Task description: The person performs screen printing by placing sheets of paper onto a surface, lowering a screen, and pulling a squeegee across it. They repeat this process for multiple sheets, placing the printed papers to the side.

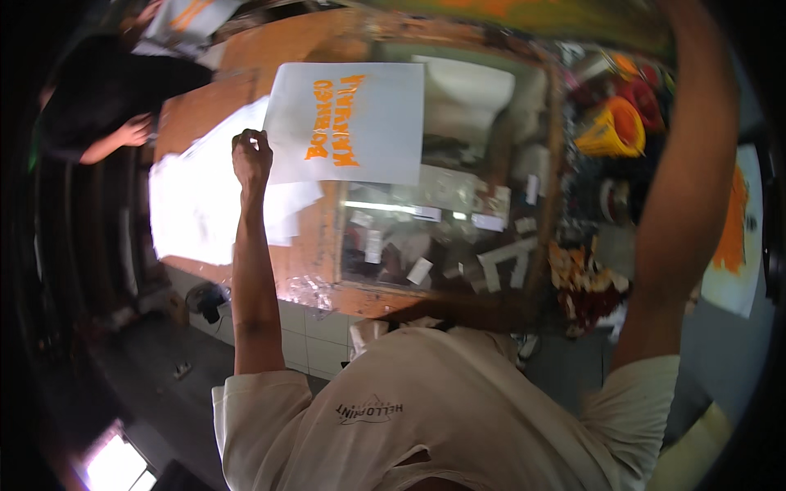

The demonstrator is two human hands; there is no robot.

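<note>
As the left hand [252, 154] pinches an orange-printed sheet [350, 123] overlapping the glass panel [438, 254] in a wooden counter [254, 41], white papers [201, 196] lie left of the panel, a co-worker [102, 98] farther left, a yellow container [596, 139] right, pale tiles [321, 329] below; the right hand is out of view.

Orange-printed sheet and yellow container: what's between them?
In the head view, the glass panel and the table's wooden edge lie between the sheet and the yellow container.

A single wide fisheye view looks steeply down from the wearer's head. The shirt [458, 401] fills the near lower edge; the surface [315, 254] lies beyond.
</note>
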